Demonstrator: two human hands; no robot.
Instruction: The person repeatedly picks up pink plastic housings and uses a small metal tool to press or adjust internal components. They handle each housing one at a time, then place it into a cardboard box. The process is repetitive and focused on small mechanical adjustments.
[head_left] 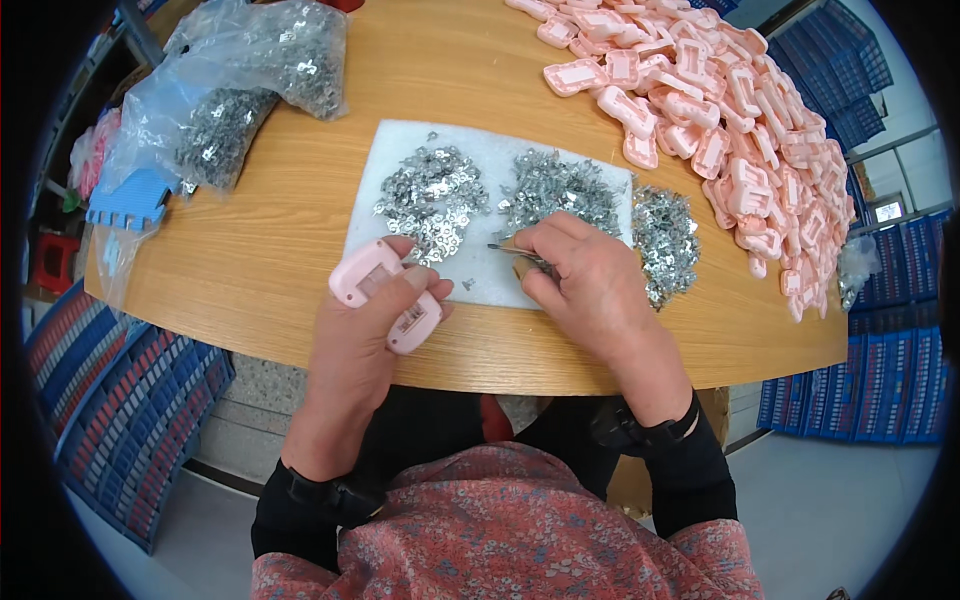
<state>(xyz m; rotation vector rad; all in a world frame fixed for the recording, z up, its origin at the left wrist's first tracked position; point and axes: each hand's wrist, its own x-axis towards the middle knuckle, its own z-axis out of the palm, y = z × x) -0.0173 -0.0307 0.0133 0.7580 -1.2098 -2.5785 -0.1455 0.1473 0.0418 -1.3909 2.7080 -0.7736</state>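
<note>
My left hand (352,335) is closed round a pink plastic casing (352,280), thumb across its middle, with an open recess facing up. Pinched in my right hand (598,290) is a pair of metal tweezers (510,249), its tips pointing left over a white foam sheet (490,285). On that sheet lie a left pile of small metal contact pieces (435,195) and a right pile of similar metal pieces (560,185), close to my right hand. One loose metal piece (467,284) sits between my hands. Whether the tweezers grip anything is too small to tell.
A large heap of pink casings (700,110) covers the table's far right. Another metal pile (666,245) lies off the sheet's right edge. Clear bags of metal parts (225,130) and a blue foam piece (128,203) are at the left. Blue racks (130,410) stand beyond the wooden table (250,270).
</note>
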